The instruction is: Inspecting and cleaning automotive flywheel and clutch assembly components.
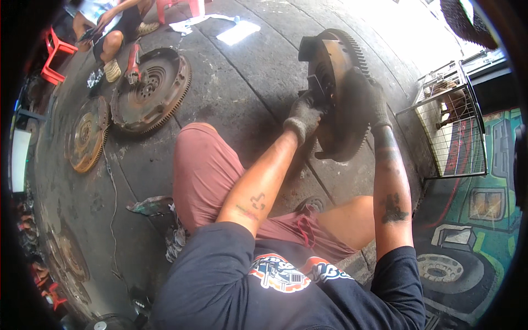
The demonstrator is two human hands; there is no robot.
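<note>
A rusty flywheel [330, 66] with a toothed rim stands on edge in front of me, its stepped face turned to the left. My left hand [305, 114], in a grey knit glove, is closed at that face. A dark angular piece [317, 88] juts up by its fingers; I cannot tell whether it is loose or part of the flywheel. On the other side, my right hand [371, 102], gloved too and somewhat blurred, grips the toothed rim. Its fingertips merge with the dark metal.
Two more flywheels, one large [175, 104] and one smaller [85, 132], lie at the left; a red tool [132, 65] rests on the larger. A seated person [110, 38], a red stool [55, 58] and white paper [238, 33] are beyond. A wire cage [451, 121] stands right.
</note>
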